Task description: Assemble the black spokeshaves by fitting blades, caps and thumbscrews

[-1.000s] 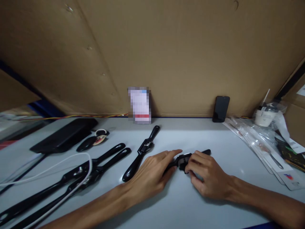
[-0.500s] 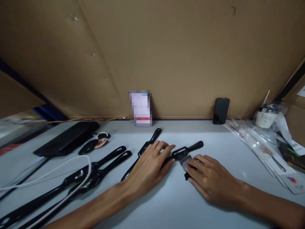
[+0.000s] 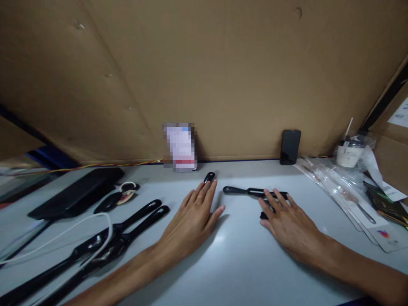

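My left hand [image 3: 193, 212] lies flat with its fingers stretched out, over a black spokeshave. Only the far handle end of that spokeshave [image 3: 209, 176] shows past the fingertips. My right hand [image 3: 288, 223] is spread open over the right part of another black spokeshave [image 3: 237, 191], which lies roughly sideways with its left handle in view. Beside the right thumb and forefinger, a small black part [image 3: 264, 215] peeks out; the rest of it is hidden under the palm. Neither hand is closed around anything.
Two more black spokeshaves [image 3: 143, 227] lie at the left, crossed by a white cable [image 3: 108, 225]. Behind them are keys [image 3: 123, 197] and a black case-like object [image 3: 76, 191]. Phones [image 3: 290, 147] lean on the cardboard wall. Plastic packages [image 3: 344, 195] and a cup [image 3: 349, 154] stand right.
Both hands have opened flat and moved apart. The sideways spokeshave has shifted right and turned. The grey blade piece that showed by my right hand is now out of sight. The view has shifted slightly.
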Action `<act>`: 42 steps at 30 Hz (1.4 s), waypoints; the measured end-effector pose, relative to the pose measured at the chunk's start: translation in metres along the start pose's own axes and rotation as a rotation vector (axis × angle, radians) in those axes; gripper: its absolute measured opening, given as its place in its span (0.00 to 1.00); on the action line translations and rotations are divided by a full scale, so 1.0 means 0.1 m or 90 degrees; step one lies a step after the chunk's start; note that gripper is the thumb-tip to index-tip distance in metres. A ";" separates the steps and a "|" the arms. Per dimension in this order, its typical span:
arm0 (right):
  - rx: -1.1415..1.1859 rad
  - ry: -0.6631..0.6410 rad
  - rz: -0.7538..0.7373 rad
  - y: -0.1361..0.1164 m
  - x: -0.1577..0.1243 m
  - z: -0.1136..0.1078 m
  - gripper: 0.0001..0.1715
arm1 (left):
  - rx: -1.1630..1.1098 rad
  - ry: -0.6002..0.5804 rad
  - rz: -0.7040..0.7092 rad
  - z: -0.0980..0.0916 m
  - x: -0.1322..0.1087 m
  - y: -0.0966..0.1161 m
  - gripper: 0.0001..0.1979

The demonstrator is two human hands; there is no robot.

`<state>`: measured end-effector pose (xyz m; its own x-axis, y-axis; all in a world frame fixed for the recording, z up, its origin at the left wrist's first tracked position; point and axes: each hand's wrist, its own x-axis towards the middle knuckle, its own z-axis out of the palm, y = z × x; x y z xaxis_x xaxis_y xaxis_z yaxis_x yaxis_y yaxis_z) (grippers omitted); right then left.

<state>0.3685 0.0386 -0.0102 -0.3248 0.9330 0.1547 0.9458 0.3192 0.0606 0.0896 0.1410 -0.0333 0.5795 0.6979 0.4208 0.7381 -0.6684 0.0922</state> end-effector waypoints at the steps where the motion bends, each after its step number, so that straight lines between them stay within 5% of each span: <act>1: -0.014 0.004 0.036 0.03 -0.01 0.03 0.30 | -0.002 0.001 0.001 -0.02 0.00 0.02 0.34; 6: 0.037 0.019 0.106 0.19 0.14 0.13 0.30 | -0.109 0.008 0.042 -0.18 -0.05 0.17 0.31; 11: 0.348 0.078 0.087 0.33 0.35 0.05 0.32 | -0.264 -0.020 0.222 -0.31 -0.13 0.30 0.30; 15: 0.480 0.271 0.140 0.33 0.36 -0.14 0.29 | -0.299 0.138 0.281 -0.38 -0.10 0.33 0.25; 17: 0.461 0.295 0.081 0.23 0.28 -0.24 0.23 | -0.323 0.167 0.256 -0.40 -0.06 0.34 0.20; 24: 0.262 0.069 -0.240 -0.39 -0.14 -0.35 0.29 | -0.214 -0.087 0.229 -0.37 0.01 0.39 0.18; 30: 0.118 0.070 -0.054 0.09 0.09 -0.37 0.05 | -0.067 -0.121 0.205 -0.39 0.04 0.27 0.17; 34: 0.137 0.022 0.039 0.28 0.25 -0.29 0.07 | -0.092 -0.112 0.203 -0.35 0.05 0.24 0.16; 39: 0.361 0.151 0.009 0.12 0.30 -0.18 0.19 | -0.171 -0.098 0.174 -0.28 0.00 0.28 0.15; 42: 0.377 0.220 -0.037 0.05 0.22 -0.24 0.15 | -0.213 -0.111 0.177 -0.33 0.01 0.29 0.14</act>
<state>0.3659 0.0563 0.0169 -0.2657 0.8367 0.4788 0.7392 0.4956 -0.4560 0.1005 0.1136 0.0001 0.8104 0.4938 0.3152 0.4109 -0.8626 0.2950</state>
